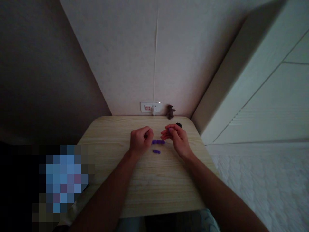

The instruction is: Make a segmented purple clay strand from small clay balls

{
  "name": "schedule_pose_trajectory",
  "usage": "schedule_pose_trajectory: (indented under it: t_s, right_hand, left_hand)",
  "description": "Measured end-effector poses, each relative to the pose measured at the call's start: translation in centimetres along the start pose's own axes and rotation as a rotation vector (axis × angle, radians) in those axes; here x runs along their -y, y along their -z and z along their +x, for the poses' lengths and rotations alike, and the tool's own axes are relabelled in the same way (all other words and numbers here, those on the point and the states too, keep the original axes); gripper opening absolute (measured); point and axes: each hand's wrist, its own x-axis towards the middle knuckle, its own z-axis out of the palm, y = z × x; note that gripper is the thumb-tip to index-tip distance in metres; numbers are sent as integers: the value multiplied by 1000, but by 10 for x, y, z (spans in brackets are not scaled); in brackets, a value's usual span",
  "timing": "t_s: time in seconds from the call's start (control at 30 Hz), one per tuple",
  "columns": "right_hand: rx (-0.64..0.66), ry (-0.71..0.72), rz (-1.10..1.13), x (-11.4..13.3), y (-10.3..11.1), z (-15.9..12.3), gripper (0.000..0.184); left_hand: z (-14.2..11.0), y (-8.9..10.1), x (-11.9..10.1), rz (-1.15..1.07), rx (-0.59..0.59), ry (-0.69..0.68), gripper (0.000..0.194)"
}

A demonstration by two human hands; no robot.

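Observation:
Both my hands rest over a small light wooden table (145,180). My left hand (140,140) is curled into a loose fist, its fingers pinched together on something I cannot make out. My right hand (177,138) has its fingertips pressed together around a small purple piece (170,130). Between the hands lies a short row of purple pieces (158,141). Another small purple piece (156,151) lies just in front of that row.
A dark round object (179,124) sits behind my right hand. A small brown figurine (171,111) stands at the table's back edge beside a wall socket (150,106). A white cabinet (260,90) rises on the right. A blurred-out patch (64,177) lies at lower left.

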Motion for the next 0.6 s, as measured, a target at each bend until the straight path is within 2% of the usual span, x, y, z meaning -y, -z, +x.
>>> schedule_pose_trajectory:
  t_s: [0.13,0.23,0.37,0.6]
  right_hand:
    - [38,-22,-38,3,1,-1,42]
    - [36,7,-74,3,1,0,37]
    - [11,21,-47,1,1,2,39]
    - [78,-23,9,1,-3,-2,39]
  left_hand:
    - [0,0,1,10,-7,-12,36]
    - [0,1,0,18,-9,-14,36]
    - [1,2,0,22,-6,-18,36]
    - [0,1,1,13,-1,-9,36]
